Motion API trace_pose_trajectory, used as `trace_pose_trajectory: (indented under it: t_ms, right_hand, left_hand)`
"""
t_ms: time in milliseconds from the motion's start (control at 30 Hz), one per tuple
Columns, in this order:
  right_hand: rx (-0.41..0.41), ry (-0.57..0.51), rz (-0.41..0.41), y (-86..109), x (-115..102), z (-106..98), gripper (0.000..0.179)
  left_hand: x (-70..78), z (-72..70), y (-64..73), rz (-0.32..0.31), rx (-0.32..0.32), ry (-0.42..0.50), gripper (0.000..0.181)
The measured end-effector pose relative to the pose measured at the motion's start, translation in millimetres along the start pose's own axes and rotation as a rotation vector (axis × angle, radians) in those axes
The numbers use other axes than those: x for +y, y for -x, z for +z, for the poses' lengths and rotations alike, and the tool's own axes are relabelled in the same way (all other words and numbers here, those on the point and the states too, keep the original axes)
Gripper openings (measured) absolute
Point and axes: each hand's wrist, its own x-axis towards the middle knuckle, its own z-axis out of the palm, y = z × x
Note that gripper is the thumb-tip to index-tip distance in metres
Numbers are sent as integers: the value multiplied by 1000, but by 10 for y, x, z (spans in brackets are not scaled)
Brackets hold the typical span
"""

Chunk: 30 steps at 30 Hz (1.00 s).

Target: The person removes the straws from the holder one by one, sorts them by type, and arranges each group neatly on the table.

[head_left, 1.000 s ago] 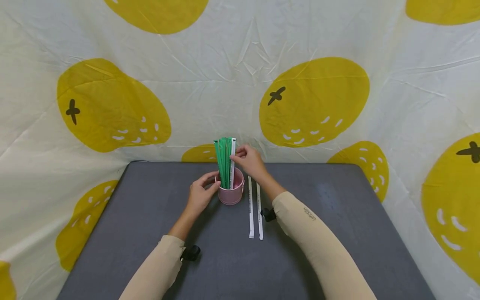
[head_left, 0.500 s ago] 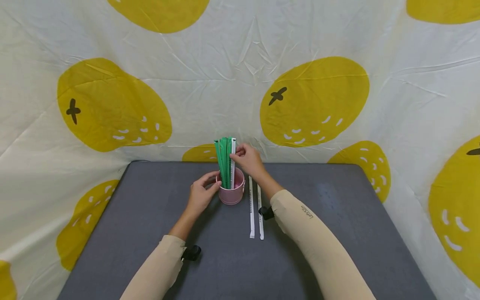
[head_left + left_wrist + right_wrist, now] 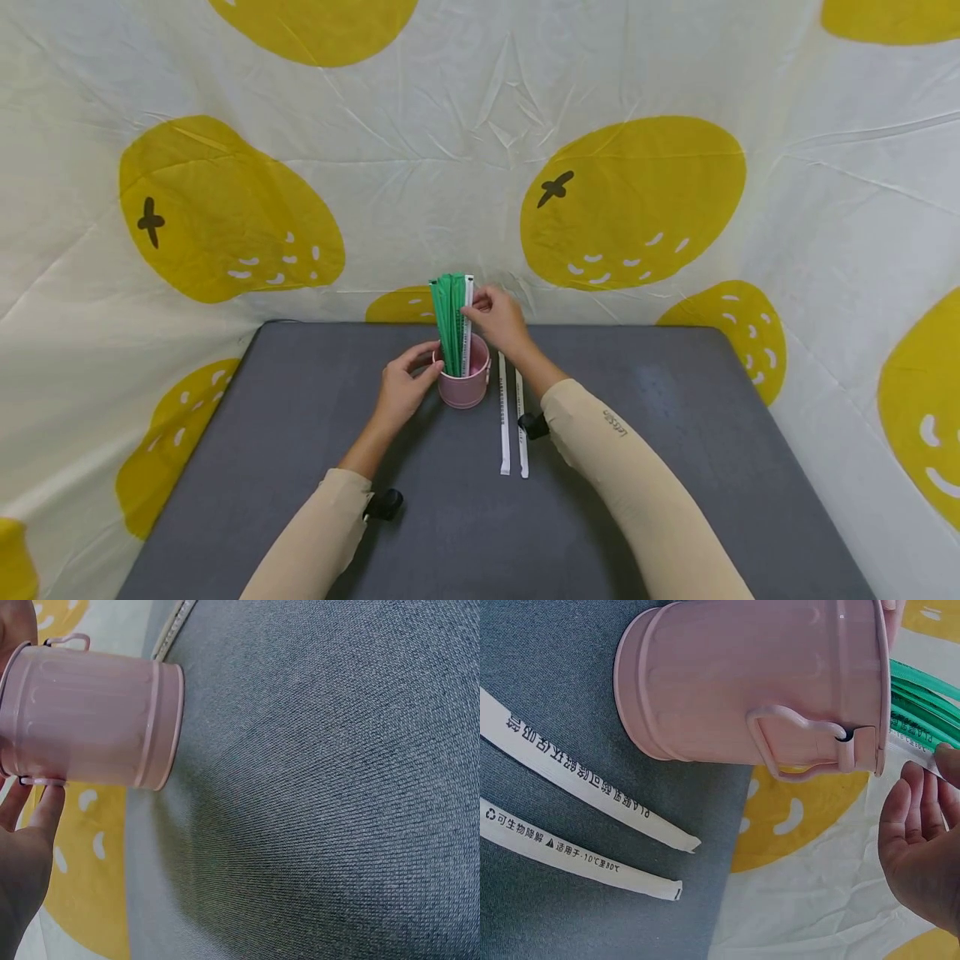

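— Nearest the centre?
— A pink metal pail (image 3: 462, 392), upright on the dark grey table (image 3: 300, 417), toward the far edge.
— And inside?
— A sheaf of green-wrapped straws (image 3: 448, 325), standing on end and leaning slightly left, tops well above the rim. Just to the right of these, also in the pail, a single white-wrapped straw (image 3: 467, 337).
— Loose, or held?
— Held: pinched along the upper part, above the rim, between thumb and finger of the right hand (image 3: 501, 319), with the other fingers bent beside the straw.
— And with the left hand (image 3: 400, 389)?
— A grip on the pail, at the left side of the rim, between thumb and fingers.
— Next to the pail?
— A pair of flat white straws (image 3: 504, 425), near each other on the tabletop to the right, well marked with dark Chinese print.
— Farther out?
— On both forearms, beige sleeves (image 3: 637, 483), with lettering on the right one and black wrist cameras (image 3: 386, 505) at the cuffs. Behind the table, a creased white cloth (image 3: 435, 100) with large yellow fruit shapes.
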Motion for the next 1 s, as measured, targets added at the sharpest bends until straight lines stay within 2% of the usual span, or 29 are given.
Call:
trace_pose_trajectory:
  t_ms: [167, 567, 800, 1000]
  right_hand:
    - [20, 15, -26, -35, 20, -26, 21]
    - [-7, 12, -53, -67, 77, -63, 22]
    - [-2, 20, -40, -59, 85, -75, 23]
    - [6, 48, -76, -78, 49, -133, 22]
  left_hand:
    - [10, 13, -14, -12, 12, 4, 41]
    - [7, 36, -35, -26, 14, -19, 41]
    - [-2, 41, -40, -21, 13, 5, 41]
    - [-14, 36, -56, -14, 16, 1, 41]
